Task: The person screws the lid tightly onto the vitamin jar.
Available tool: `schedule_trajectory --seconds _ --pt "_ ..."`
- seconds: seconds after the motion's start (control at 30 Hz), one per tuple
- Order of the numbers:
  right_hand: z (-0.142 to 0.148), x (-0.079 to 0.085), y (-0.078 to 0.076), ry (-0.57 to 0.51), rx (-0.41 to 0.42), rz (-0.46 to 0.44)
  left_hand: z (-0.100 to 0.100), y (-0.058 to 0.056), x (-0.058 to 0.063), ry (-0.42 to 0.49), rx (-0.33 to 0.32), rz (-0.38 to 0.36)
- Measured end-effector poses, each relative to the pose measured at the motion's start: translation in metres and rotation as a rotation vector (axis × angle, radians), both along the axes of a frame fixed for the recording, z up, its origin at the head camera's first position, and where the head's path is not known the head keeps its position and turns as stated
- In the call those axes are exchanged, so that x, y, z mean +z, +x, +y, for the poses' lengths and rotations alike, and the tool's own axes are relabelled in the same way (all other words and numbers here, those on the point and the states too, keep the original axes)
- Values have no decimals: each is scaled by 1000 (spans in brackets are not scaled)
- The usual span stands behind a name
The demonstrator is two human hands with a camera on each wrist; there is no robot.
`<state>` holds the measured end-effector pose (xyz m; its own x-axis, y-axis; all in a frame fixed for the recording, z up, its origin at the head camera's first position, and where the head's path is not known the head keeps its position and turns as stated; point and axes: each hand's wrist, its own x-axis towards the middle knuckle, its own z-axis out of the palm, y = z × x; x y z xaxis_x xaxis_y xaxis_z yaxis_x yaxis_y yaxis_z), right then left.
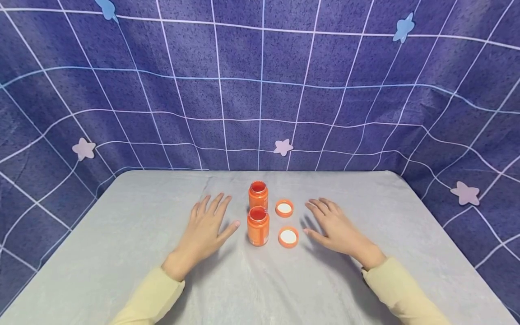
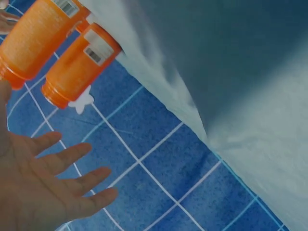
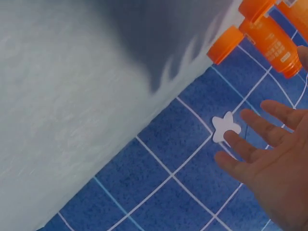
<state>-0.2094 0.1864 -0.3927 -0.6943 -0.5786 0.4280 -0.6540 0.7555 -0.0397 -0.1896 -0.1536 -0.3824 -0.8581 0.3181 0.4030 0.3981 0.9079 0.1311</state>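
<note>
Two orange bottles without lids stand upright mid-table, the near bottle (image 1: 258, 231) in front of the far bottle (image 1: 258, 197) and partly covering it. To their right lie two orange caps with their white insides up, the near cap (image 1: 288, 237) and the far cap (image 1: 284, 208). My left hand (image 1: 205, 230) hovers left of the bottles, fingers spread and holding nothing. On the other side, my right hand (image 1: 339, 230) is held right of the caps, its fingers extended and apart from them. Both bottles show barcode labels in the left wrist view.
A grey cloth covers the table (image 1: 162, 189). Behind it and at both sides hangs a dark blue curtain (image 1: 239, 99) with pale grid lines and stars. Shadows of the hands fall on the cloth.
</note>
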Motion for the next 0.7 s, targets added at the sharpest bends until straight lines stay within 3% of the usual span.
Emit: schedule_trajectory --seconds 0.7 --pt "-22 -10 -3 89 223 -74 23 -3 -7 32 -172 -61"
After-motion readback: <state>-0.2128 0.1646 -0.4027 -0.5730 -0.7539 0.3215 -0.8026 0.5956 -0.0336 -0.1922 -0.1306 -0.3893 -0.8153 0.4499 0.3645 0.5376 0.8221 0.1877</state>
